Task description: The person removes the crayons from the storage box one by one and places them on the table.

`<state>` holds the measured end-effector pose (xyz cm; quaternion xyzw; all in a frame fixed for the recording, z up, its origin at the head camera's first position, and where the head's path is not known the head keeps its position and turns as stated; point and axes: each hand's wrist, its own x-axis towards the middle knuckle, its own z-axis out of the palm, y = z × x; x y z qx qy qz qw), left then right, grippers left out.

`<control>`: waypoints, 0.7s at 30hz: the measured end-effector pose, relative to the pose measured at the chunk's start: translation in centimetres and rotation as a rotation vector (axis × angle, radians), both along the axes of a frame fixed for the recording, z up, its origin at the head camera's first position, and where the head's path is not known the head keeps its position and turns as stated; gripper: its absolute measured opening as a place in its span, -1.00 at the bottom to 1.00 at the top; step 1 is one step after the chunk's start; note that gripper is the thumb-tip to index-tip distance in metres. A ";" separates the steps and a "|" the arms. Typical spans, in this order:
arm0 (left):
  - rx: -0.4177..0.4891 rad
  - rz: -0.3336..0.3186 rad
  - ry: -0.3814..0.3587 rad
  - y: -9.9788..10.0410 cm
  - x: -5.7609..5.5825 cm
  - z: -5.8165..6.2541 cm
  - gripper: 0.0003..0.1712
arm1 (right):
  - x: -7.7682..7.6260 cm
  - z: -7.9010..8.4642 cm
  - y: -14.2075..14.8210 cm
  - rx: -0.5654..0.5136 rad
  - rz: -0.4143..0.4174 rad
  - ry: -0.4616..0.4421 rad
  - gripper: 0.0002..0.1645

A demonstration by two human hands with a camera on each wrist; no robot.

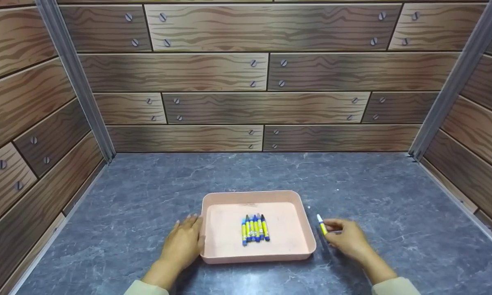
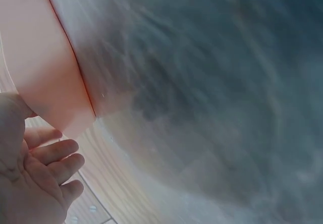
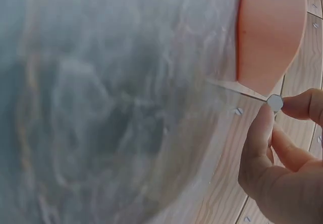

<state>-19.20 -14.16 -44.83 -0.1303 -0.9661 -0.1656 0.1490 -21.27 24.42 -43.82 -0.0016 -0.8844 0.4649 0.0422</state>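
Observation:
A pink tray (image 1: 259,258) lies on the dark grey marbled table. Inside it, near the middle, several crayons (image 1: 255,229) with yellow wrappers and mostly blue or dark tips lie side by side in a row. My left hand (image 1: 183,241) is at the tray's left wall and touches it with the thumb side; the fingers are loosely extended in the left wrist view. To the right of the tray, my right hand (image 1: 348,239) pinches a white crayon (image 1: 320,221) between thumb and fingers, tip pointing away from me. The right wrist view shows that crayon's pale end.
Wood-plank patterned walls (image 1: 213,108) enclose the table at the back and both sides, with grey strips (image 1: 82,82) at the corners. Tabletop (image 1: 147,184) surrounds the tray. A few small white specks (image 1: 337,189) lie on it behind the right hand.

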 end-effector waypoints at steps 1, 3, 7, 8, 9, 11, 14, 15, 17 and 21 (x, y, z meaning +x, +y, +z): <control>0.003 -0.002 -0.004 -0.1 0.1 0.1 -0.46 | 0.1 -0.1 -0.1 0.011 -0.004 -0.002 -0.50; 0.009 -0.005 -0.010 -0.4 0.2 0.1 -0.46 | 0.2 -0.2 -0.4 0.041 -0.009 -0.004 -0.51; 0.014 -0.007 -0.028 -0.9 0.5 0.2 -0.46 | 0.3 -0.4 -0.9 0.072 -0.008 -0.021 -0.51; 0.017 -0.008 -0.032 -1.0 0.6 0.2 -0.46 | 0.3 -0.4 -1.1 0.076 -0.005 -0.025 -0.51; 0.018 -0.007 -0.033 -1.1 0.7 0.2 -0.46 | 0.3 -0.4 -1.2 0.077 -0.003 -0.030 -0.51; 0.020 -0.006 -0.028 -1.3 0.8 0.2 -0.46 | 0.3 -0.4 -1.5 0.084 -0.006 -0.037 -0.51; 0.025 0.000 -0.014 -1.4 0.9 0.2 -0.46 | 0.3 -0.4 -1.8 0.104 -0.003 -0.039 -0.52; 0.025 0.002 -0.009 -1.4 0.9 0.2 -0.46 | 0.3 -0.5 -1.9 0.118 -0.002 -0.036 -0.52; 0.026 0.004 -0.004 -1.4 0.9 0.2 -0.47 | 0.3 -0.6 -2.0 0.151 0.009 -0.022 -0.53; 0.032 0.004 -0.018 -1.3 0.9 0.2 -0.47 | 0.3 -1.0 -2.1 0.200 0.024 0.001 -0.57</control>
